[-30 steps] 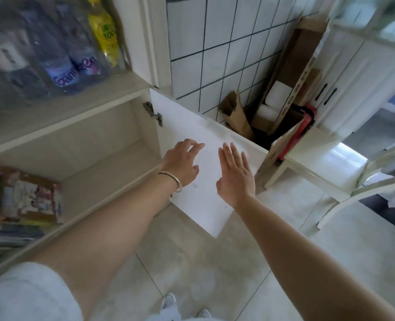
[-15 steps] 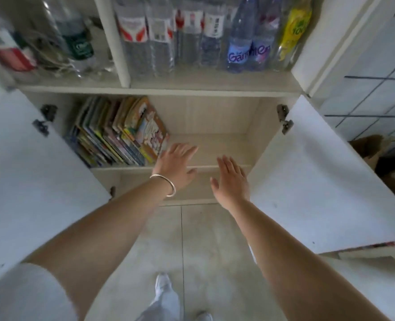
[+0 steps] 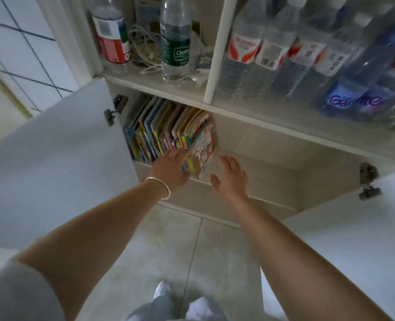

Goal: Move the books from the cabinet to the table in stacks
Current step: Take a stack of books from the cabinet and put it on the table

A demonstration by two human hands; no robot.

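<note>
Fingers (image 3: 180, 152) of the left hand (image 3: 172, 166) are lying straight against the books (image 3: 168, 130), gripping nothing. The right hand (image 3: 232, 177) is hovering open just beside them. The books are standing in the cabinet (image 3: 273, 144), leaning left.

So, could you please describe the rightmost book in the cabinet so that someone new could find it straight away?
Start at the open white cabinet and look under the shelf of plastic water bottles, where a row of thin colourful books stands at the left. The brown-edged cartoon-cover book ends that row on the right, between the left hand and right hand. Unlike its neighbours, it shows its whole front cover.
</note>
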